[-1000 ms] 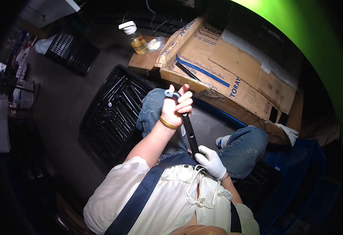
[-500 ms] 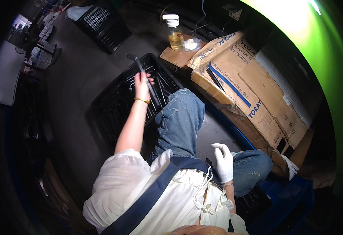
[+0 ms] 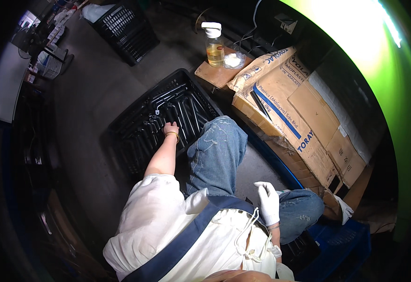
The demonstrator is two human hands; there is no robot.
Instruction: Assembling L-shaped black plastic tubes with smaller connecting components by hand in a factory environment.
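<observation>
My left hand [image 3: 170, 128], bare with a yellow band at the wrist, reaches down into a black plastic crate [image 3: 121, 124] on the floor in front of my left knee. Its fingers rest among several long dark metal bars [image 3: 186, 110] lying in the crate; whether they grip one is hidden. My right hand [image 3: 267, 201] wears a white glove and hovers beside my right thigh, fingers apart, holding nothing. I sit in blue jeans and a white top.
A bottle of yellow liquid with a white pump [image 3: 214, 44] stands on a wooden board [image 3: 215, 76] beyond the crate. Flattened cardboard boxes [image 3: 304, 117] lie to the right. A second black crate [image 3: 125, 26] sits further off, a blue crate [image 3: 344, 239] behind my right leg.
A second ago both hands held a long dark bar upright. My left hand then carried it over to the crate and has dropped down into it; my right hand let go and moved back.
</observation>
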